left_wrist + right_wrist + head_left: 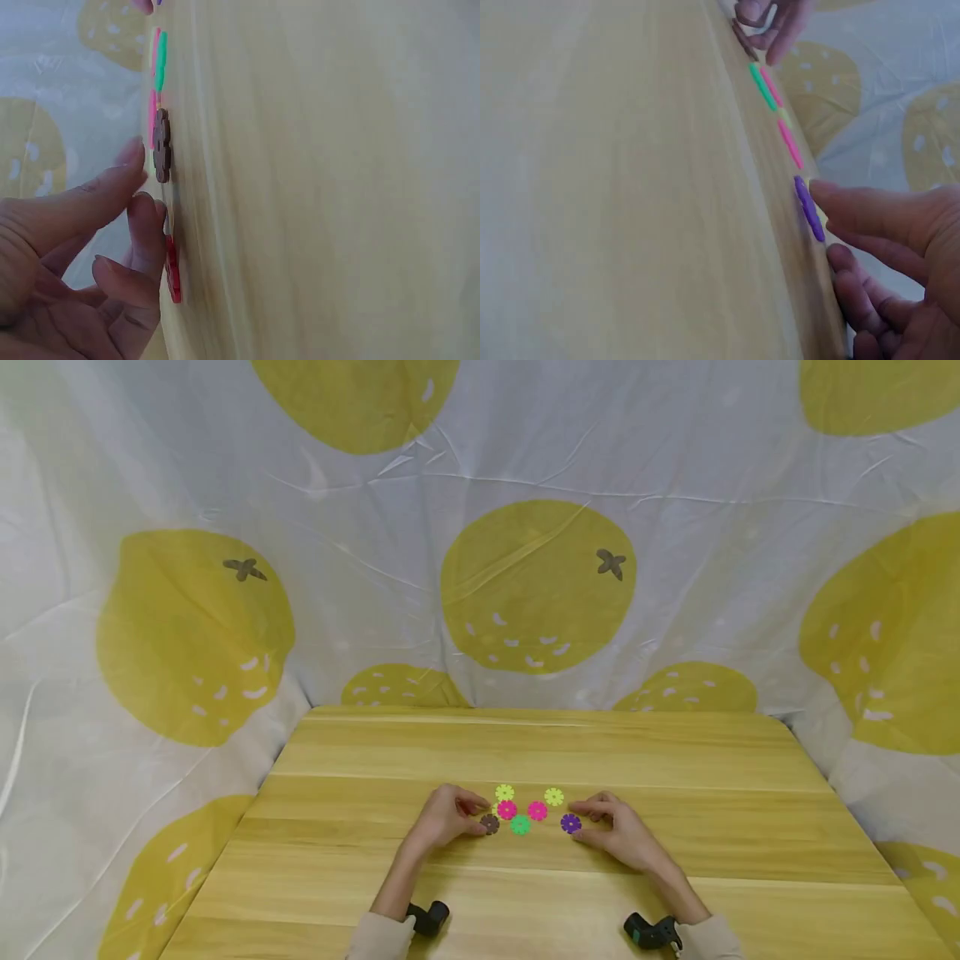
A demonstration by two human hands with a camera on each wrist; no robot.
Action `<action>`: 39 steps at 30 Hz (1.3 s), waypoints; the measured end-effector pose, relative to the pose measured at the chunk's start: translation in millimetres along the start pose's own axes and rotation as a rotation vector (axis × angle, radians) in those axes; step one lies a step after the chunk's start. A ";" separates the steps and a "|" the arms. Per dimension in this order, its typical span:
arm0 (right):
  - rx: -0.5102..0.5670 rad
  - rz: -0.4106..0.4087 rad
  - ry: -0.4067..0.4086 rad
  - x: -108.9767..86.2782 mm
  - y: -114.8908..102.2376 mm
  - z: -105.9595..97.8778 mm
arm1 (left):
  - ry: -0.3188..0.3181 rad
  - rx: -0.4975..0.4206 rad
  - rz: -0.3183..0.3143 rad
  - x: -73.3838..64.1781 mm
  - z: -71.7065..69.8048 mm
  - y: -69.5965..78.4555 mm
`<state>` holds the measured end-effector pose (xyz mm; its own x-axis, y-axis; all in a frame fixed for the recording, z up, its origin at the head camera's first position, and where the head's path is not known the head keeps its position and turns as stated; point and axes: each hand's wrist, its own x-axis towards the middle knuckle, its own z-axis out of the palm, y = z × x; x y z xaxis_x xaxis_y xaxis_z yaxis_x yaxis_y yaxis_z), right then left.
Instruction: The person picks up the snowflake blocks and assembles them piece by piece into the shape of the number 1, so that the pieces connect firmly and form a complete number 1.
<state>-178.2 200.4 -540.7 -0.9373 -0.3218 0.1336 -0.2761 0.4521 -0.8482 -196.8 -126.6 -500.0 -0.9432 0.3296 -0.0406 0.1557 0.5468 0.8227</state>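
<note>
Several flat, notched plastic discs, like snowflake building pieces, lie grouped on the wooden table. My left hand (450, 817) is at the group's left side, its thumb tip close by a brown disc (490, 824) and its fingers loosely bent. A red disc (173, 277) shows beside those fingers in the left wrist view; the hand hides it from the head view. On the right, my right hand (618, 831) has thumb and fingers parted, the thumb tip right at a purple disc (571, 824). Between the hands are a green disc (521, 825) and two pink discs, one left (507, 810), one right (537, 811).
Two yellow-green discs, one left (504, 792) and one right (553, 797), lie behind the pink ones. Another yellow edge peeks out beside the left pink disc. The wooden table (525, 752) reaches back to a lemon-print curtain (540, 468). Black devices are worn on both wrists.
</note>
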 end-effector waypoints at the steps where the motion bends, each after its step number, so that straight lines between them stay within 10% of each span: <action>1: -0.010 -0.008 0.005 0.3 0.5 1.6 | 0.002 0.004 -0.007 0.4 0.6 0.5; 22: -0.023 0.068 0.079 3.9 -3.8 6.1 | 0.044 0.152 -0.004 4.0 12.4 3.9; 39: 0.309 0.129 0.051 7.8 -20.3 5.0 | -0.186 -0.350 -0.001 -1.1 4.3 5.6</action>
<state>-178.9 184.6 -525.0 -0.9719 -0.2327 0.0342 -0.0845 0.2101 -0.9740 -193.6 -120.6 -497.8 -0.8692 0.4806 -0.1167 0.0157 0.2626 0.9648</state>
